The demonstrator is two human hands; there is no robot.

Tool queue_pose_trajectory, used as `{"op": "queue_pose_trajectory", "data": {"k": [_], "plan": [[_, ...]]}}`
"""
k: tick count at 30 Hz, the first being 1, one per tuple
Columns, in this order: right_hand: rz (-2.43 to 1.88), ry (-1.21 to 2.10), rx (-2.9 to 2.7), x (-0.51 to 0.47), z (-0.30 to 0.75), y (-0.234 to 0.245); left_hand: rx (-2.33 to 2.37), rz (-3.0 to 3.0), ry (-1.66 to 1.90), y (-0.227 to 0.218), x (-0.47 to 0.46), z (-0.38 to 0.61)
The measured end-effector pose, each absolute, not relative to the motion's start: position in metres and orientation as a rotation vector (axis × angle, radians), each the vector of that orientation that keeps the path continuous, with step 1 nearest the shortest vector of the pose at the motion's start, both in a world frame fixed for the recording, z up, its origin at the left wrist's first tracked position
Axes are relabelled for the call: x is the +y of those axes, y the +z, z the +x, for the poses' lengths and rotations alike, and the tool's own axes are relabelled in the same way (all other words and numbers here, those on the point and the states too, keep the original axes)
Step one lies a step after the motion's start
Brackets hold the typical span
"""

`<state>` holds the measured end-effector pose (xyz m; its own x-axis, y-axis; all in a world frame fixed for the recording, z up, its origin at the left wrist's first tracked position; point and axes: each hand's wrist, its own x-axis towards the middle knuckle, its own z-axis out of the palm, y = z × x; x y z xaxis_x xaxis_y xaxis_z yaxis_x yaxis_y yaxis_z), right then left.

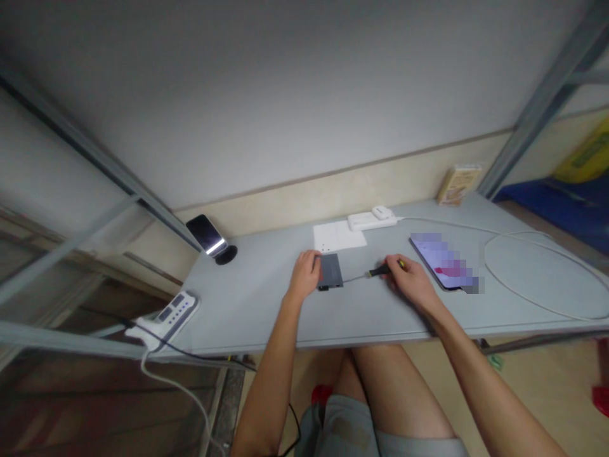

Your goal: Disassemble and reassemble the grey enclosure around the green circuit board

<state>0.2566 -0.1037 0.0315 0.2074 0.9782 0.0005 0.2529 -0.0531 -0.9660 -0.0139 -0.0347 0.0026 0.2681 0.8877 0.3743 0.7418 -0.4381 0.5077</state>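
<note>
We're mid-screw: left hand (304,274) fingers clamped on the small grey device (330,271) flat on the table (257,304), right hand (408,274) fingers closed round the screwdriver (380,271), tip just right of the device; next probably needs the tip seated square.

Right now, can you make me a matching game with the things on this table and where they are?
Things:
1. small grey box
2. screwdriver
3. phone on a stand
4. power strip

Places:
A. at the table's left front corner
B. in the right hand
C. at the back left, by the wall
D. under the left hand

Pairs: 1-D, 2-B, 3-C, 4-A
</note>
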Motion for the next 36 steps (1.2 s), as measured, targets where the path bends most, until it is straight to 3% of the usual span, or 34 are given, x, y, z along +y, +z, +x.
{"op": "queue_pose_trajectory", "data": {"k": [5,19,27,36], "plan": [[-1.355,1.315,-1.309,-0.123,0.272,0.041,1.487,2.264,0.945,0.001,-0.034,-0.014],[-1.230,1.142,-1.447,-0.130,0.274,0.030,1.466,2.205,1.009,0.002,-0.035,-0.014],[-1.369,1.000,-1.488,-0.123,0.272,0.021,1.457,2.219,1.013,0.003,-0.035,-0.014],[-1.255,1.148,-1.579,-0.129,0.280,0.031,1.437,2.236,1.016,0.002,-0.035,-0.014]]}}
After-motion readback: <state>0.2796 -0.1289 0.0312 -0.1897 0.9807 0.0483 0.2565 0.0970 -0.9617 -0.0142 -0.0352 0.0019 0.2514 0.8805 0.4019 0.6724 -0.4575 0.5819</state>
